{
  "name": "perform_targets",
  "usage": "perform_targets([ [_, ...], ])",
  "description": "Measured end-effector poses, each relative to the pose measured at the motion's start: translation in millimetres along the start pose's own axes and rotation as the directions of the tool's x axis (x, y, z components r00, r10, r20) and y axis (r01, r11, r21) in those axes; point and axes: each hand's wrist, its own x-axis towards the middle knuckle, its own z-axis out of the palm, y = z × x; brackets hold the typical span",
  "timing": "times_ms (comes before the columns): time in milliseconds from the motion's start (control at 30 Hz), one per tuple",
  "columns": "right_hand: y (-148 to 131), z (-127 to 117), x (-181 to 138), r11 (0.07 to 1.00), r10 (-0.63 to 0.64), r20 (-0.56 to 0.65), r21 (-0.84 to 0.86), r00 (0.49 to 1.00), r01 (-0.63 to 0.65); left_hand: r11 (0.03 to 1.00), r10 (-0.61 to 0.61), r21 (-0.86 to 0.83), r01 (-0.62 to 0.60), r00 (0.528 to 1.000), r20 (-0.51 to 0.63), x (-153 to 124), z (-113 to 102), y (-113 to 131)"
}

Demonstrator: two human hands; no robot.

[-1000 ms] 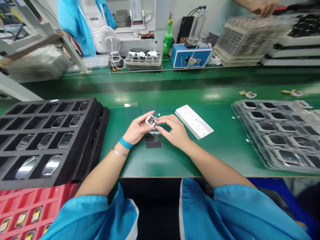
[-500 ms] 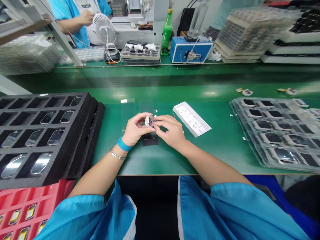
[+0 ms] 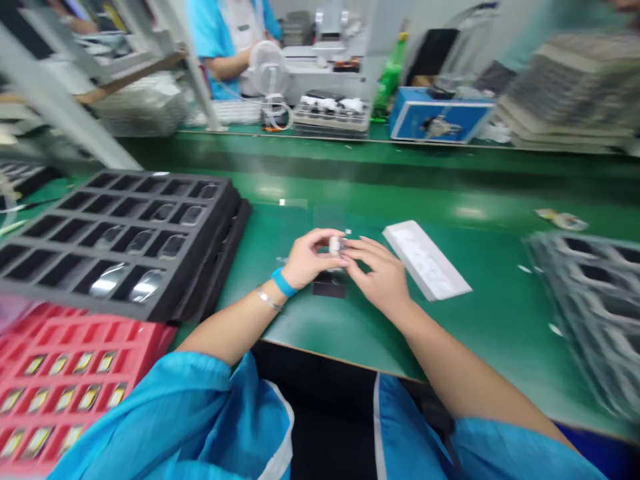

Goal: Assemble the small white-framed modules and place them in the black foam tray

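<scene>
My left hand (image 3: pixel 309 259) and my right hand (image 3: pixel 381 272) meet over the green bench (image 3: pixel 480 280). Both pinch a small white part (image 3: pixel 336 245) between their fingertips, just above a small black pad (image 3: pixel 329 287) lying on the bench. A blue band and a thin bracelet circle my left wrist. The picture is smeared by head motion, so the part's detail is unclear.
A white tray (image 3: pixel 427 260) lies right of my hands. A black foam tray (image 3: pixel 120 233) with shiny parts sits at the left, a red tray (image 3: pixel 60 373) below it. Clear blister trays (image 3: pixel 590 300) lie at the right. Across the bench: a fan (image 3: pixel 267 73), a blue box (image 3: pixel 437 119), another person.
The camera has swung left and tilted, so everything shifted right in view. My hands stay together on the small part over the black pad.
</scene>
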Motion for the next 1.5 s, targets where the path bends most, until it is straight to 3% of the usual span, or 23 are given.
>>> perform_targets([
  [200,7,1,-1,0.999,0.042,-0.036,-0.033,0.998,-0.043,0.994,-0.006,-0.106,0.011,0.999,0.046,5,-1,-12],
  [333,-3,4,0,0.999,0.029,-0.027,-0.041,0.999,-0.030,0.989,-0.026,-0.145,0.035,0.998,0.060,4,-2,-11],
  [467,-5,-10,10,0.988,0.024,-0.055,-0.152,0.998,-0.032,0.986,-0.036,-0.159,0.049,0.996,0.083,5,-3,-7],
  [533,17,-31,13,0.952,0.051,-0.079,-0.299,0.996,-0.072,0.975,-0.078,-0.200,0.092,0.994,0.077,8,-5,-7],
  [633,80,-73,10,0.811,0.154,-0.036,-0.566,0.987,-0.147,0.930,-0.167,-0.321,0.181,0.983,0.071,10,-5,-9],
  [700,122,-96,4,0.790,0.159,0.015,-0.601,0.987,-0.118,0.891,-0.208,-0.397,0.220,0.975,0.073,9,-6,-8],
  [800,138,-100,2,0.867,0.104,0.040,-0.494,0.994,-0.071,0.842,-0.262,-0.466,0.272,0.961,0.087,8,-7,-4],
  [867,109,-82,5,0.905,0.217,0.013,-0.378,0.976,-0.196,0.818,-0.290,-0.489,0.304,0.951,0.105,6,-8,-1],
  [933,64,-53,9,0.908,0.415,0.051,-0.089,0.908,-0.410,0.807,-0.305,-0.490,0.329,0.943,0.131,5,-8,1],
  [967,42,-38,11,0.862,0.476,0.128,0.131,0.870,-0.491,0.808,-0.307,-0.486,0.335,0.942,0.139,4,-9,3],
  [1033,11,-11,14,0.657,0.477,0.373,0.450,0.796,-0.605,0.817,-0.299,-0.476,0.327,0.945,0.136,3,-9,5],
  [1100,0,4,14,0.450,0.432,0.569,0.537,0.700,-0.714,0.831,-0.287,-0.463,0.310,0.950,0.121,4,-11,8],
  [1200,6,1,14,0.295,0.465,0.649,0.528,0.602,-0.796,0.851,-0.267,-0.432,0.297,0.955,0.130,7,-15,9],
  [1367,12,-30,21,0.313,0.490,0.607,0.547,0.626,-0.776,0.856,-0.282,-0.405,0.322,0.946,0.158,8,-17,9],
  [1500,10,-38,24,0.439,0.477,0.523,0.554,0.707,-0.707,0.853,-0.325,-0.363,0.376,0.925,0.194,6,-15,9],
])
